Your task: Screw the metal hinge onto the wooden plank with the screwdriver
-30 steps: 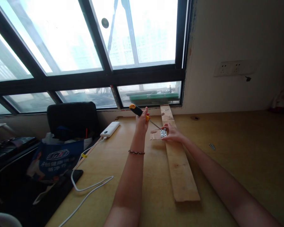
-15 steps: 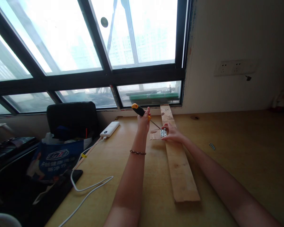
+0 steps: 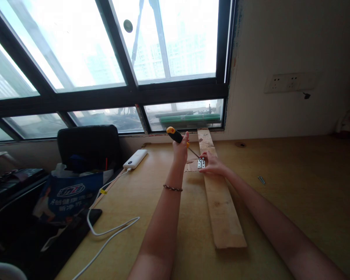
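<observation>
My left hand [image 3: 181, 149] is wrapped round the black and yellow handle of a screwdriver [image 3: 174, 134]. The shaft slants down to the right, its tip at the upper part of a silver hinge [image 3: 201, 163]. My right hand [image 3: 212, 162] pinches the hinge between thumb and fingers, at its right side. Under the hinge lie a long wooden board [image 3: 223, 210] and a shorter wood piece [image 3: 191, 166] that sticks out to the left. Whether a screw sits under the tip is too small to tell.
Two loose screws [image 3: 261, 180] lie on the table [image 3: 280, 221] to the right. A white power bank [image 3: 135, 159] with a white cable [image 3: 113, 233] is on the left. Beyond stand a black chair [image 3: 89, 146], a blue bag [image 3: 71, 194] and the window [image 3: 175, 91].
My left hand and the screwdriver handle have shifted slightly to the right, so the shaft stands a little steeper. My right hand stays on the hinge.
</observation>
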`<state>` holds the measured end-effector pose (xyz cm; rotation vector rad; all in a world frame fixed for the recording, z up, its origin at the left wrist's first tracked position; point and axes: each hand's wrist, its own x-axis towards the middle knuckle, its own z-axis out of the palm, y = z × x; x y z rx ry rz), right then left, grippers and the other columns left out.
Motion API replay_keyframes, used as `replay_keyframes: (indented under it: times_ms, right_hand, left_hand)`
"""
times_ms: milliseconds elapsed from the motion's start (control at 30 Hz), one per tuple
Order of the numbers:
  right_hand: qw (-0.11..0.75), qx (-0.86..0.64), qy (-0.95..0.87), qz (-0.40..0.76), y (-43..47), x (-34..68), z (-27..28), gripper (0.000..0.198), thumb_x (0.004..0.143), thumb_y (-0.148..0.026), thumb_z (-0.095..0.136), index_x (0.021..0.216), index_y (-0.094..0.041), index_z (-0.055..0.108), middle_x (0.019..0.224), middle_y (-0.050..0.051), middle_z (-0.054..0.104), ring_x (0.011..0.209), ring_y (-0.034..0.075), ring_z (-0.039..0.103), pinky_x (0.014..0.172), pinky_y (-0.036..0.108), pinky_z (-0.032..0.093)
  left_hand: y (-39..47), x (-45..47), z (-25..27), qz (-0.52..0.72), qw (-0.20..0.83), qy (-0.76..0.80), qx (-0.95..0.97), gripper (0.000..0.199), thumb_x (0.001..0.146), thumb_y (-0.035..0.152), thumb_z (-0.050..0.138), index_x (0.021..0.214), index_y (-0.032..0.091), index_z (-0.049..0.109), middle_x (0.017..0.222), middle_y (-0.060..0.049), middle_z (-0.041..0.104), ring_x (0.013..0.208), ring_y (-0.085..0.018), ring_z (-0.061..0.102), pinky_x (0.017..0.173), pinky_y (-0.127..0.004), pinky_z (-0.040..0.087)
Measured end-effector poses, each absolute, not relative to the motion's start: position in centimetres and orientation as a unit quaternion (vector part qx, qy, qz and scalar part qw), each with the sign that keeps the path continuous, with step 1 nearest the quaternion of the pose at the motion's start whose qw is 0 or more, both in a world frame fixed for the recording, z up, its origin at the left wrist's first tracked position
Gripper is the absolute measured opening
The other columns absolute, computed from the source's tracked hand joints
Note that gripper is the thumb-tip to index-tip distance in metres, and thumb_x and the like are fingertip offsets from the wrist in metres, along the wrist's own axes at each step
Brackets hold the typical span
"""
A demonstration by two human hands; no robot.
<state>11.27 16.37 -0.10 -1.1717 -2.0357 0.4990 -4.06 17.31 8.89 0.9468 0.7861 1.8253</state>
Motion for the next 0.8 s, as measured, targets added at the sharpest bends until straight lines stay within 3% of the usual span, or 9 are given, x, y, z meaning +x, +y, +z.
replay_keyframes:
  times_ms: [367, 800]
  right_hand:
    - [0.361, -0.452, -0.793, 0.189, 16.1, 11.3, 0.3, 0.062, 0.046, -0.035, 0.079, 0.099, -0.019, 0.053, 0.109, 0.006, 0.053, 0.099, 0.023, 0.053, 0.087, 0.036, 0.039]
    - [0.357, -0.444, -0.8, 0.189, 16.2, 11.3, 0.2, 0.056, 0.049, -0.033, 0.078, 0.098, -0.019, 0.054, 0.108, 0.005, 0.051, 0.099, 0.022, 0.051, 0.087, 0.035, 0.039]
  left_hand:
    - [17.3, -4.0, 8.4, 0.68, 0.391, 0.364, 0.502, 0.036, 0.06, 0.045, 0.067, 0.058, 0.016, 0.046, 0.052, 0.004, 0.044, 0.048, -0.006, 0.042, 0.049, -0.02, 0.033]
    - [17.8, -5.8, 8.4, 0.597, 0.168, 0.493, 0.611, 0.042, 0.052, 0.051, 0.071, 0.065, 0.016, 0.052, 0.06, 0.001, 0.052, 0.057, -0.012, 0.048, 0.054, -0.023, 0.035]
